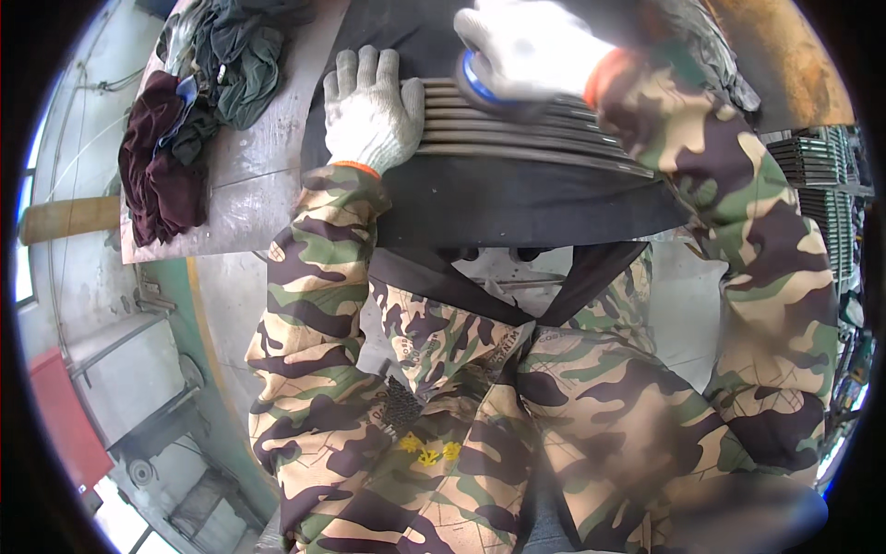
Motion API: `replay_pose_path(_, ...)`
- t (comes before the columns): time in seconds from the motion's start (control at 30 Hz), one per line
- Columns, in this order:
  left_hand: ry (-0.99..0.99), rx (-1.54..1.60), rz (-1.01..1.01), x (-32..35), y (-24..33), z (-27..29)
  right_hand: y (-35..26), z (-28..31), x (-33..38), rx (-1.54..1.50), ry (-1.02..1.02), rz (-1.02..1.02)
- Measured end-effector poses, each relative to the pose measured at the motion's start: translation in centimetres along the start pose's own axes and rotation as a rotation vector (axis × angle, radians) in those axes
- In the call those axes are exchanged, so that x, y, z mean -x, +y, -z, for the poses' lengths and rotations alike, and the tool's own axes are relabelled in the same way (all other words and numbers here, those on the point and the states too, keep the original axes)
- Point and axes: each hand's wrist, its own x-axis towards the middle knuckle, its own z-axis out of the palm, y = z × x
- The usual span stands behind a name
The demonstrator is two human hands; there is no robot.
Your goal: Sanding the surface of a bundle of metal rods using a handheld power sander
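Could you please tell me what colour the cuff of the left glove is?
Orange, on the white left glove; head view.

- My bench (pixel 249 175) is a grey steel plate, scratched, set far and left of me.
- A heap of rags (pixel 198 111), dark red and dull green, lies on its far left part.
- Below the bench, on my left, a green frame (pixel 198 323) with a yellow edge runs down toward me.
- The floor (pixel 111 305) on the left is pale grey concrete.
- Something red (pixel 60 415) stands near, low on the left.
- Daylight comes in bright at the left rim.
- On the right, stacked metal parts (pixel 826 175) fill a rack.
- A rusty orange surface (pixel 784 55) curves at the far right.
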Motion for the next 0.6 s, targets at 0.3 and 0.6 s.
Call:
replay_pose_path(0.3,-0.055,0.029,0.026,1.0,0.5,1.4,-0.7,-0.1,1.3,-0.041,0.108,0.151)
replay_pose_path(0.6,-0.173,0.001,0.067,0.7,0.4,1.6,2.7,-0.9,4.9,0.055,0.243,0.106)
